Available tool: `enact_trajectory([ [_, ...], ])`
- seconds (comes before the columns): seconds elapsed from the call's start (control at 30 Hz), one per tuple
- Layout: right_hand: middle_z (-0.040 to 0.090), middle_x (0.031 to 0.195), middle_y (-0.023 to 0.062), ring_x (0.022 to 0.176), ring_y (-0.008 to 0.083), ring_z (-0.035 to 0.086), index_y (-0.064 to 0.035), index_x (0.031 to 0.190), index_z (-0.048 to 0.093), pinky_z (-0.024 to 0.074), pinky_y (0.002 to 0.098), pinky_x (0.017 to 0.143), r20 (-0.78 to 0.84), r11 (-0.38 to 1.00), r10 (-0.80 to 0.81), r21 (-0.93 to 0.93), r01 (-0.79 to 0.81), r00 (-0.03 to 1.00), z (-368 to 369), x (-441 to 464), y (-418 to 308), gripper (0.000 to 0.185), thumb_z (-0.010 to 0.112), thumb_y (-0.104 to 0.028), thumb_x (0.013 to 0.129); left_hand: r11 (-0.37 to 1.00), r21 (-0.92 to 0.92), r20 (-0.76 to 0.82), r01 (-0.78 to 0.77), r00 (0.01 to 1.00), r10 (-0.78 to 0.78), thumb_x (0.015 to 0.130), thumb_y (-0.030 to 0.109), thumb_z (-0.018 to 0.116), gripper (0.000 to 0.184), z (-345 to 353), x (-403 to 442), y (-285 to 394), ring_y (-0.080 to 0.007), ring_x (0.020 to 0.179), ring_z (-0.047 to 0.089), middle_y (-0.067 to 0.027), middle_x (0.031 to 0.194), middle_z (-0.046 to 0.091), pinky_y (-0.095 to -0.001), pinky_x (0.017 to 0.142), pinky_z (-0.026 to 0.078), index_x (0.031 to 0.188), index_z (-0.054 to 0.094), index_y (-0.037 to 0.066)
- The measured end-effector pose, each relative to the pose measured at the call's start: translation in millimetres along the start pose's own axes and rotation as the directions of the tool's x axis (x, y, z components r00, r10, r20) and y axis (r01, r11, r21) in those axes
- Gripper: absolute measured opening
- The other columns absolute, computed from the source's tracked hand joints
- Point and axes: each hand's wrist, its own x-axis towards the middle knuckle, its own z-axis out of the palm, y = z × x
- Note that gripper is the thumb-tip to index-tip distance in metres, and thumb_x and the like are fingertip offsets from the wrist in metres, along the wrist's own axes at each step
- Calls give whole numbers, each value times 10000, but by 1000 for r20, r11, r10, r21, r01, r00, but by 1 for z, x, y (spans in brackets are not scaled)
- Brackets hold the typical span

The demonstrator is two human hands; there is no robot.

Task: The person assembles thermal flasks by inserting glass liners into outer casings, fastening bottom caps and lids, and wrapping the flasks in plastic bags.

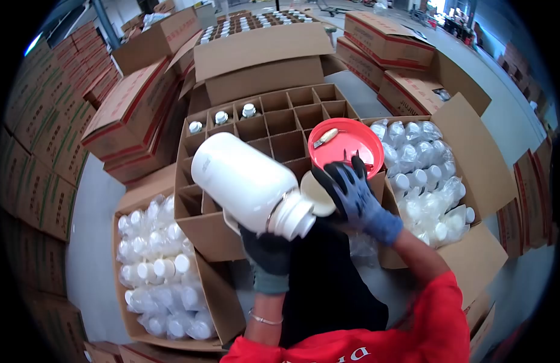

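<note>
A large white plastic bottle [246,175] lies tilted across the divided carton, its capped neck pointing down to the right. My left hand [266,254], in a dark and grey glove, grips it from below; the bottle hides most of the fingers. A white curved edge [231,221] shows beneath the bottle. My right hand [355,199], in a blue and black glove, is at the near rim of a red bowl [343,125] with its fingers apart. Beside its thumb is a cream round piece [316,195], partly covered. Inside the bowl lie a wooden-handled tool [326,138] and small dark items.
The divided carton [280,121] has several small bottles [221,117] at its far left. Open boxes of wrapped white bottles stand left [225,296] and right [473,151]. Stacked cartons [131,115] flank both sides, and another divided carton [261,54] is behind.
</note>
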Motion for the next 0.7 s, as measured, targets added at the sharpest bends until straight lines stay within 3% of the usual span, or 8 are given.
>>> enact_trajectory([
  [0.07,508,1247,174,1159,365,492,-37,1412,387,284,587,1043,-129,975,48,219,-19,991,-17,-9,-30,920,812,-310,642,565,746,175,-353,922,345,955,301,546,569,-2,-1,-23,-289,1221,516,-175,1351,503,-425,1036,427,1410,382,2],
  [0.13,516,1255,196,1108,384,528,16,1340,421,412,477,980,-256,868,227,492,-75,940,-16,-16,-51,845,845,-271,668,174,911,274,-374,863,424,924,216,582,564,8,-9,-46,-308,1143,563,-189,1289,538,-405,972,454,1397,380,-17],
  [0.23,518,1261,206,1114,369,545,15,1324,432,442,463,942,-459,879,368,455,-141,809,1,-26,-63,828,856,-249,664,-235,920,387,-312,813,436,890,193,623,539,11,-28,-69,-327,1079,602,-208,1199,595,-403,915,474,1350,443,-22],
  [0.33,523,1313,170,1167,300,541,-7,1350,432,426,417,980,118,309,520,897,-315,846,7,-36,-61,775,822,-252,727,-450,837,475,-312,822,314,908,223,634,531,-20,-31,-60,-284,1112,570,-168,1217,586,-399,950,450,1344,446,-15],
  [0.4,520,1342,159,1212,287,516,-20,1369,440,396,400,1028,221,285,371,897,-337,902,9,-43,-69,716,775,-253,780,-636,609,681,-474,723,112,837,310,699,395,-17,-27,-34,-341,1033,635,-175,1056,683,-444,895,481,1119,666,35],
  [0.53,530,1366,147,1289,280,469,-46,1373,492,342,375,1101,87,608,199,770,-192,976,36,-58,-91,574,677,-258,872,-74,970,238,-231,965,111,960,279,567,400,-86,-39,3,-261,1144,558,-139,1236,593,-424,978,446,1268,534,26],
  [0.67,581,1300,148,1212,276,543,-58,1338,532,401,356,1046,552,-202,185,831,-519,813,87,-87,-64,547,677,-276,858,455,891,-32,-3,997,71,970,287,542,392,-84,-47,30,-252,1117,574,-138,1203,611,-420,956,457,1260,540,24],
  [0.7,602,1254,156,1160,274,572,-65,1318,541,429,356,1006,556,-49,191,829,-558,809,74,-77,-53,521,666,-292,866,541,841,-76,34,996,55,972,289,535,390,-83,-47,37,-250,1110,578,-138,1195,615,-419,950,460,1258,541,23],
])
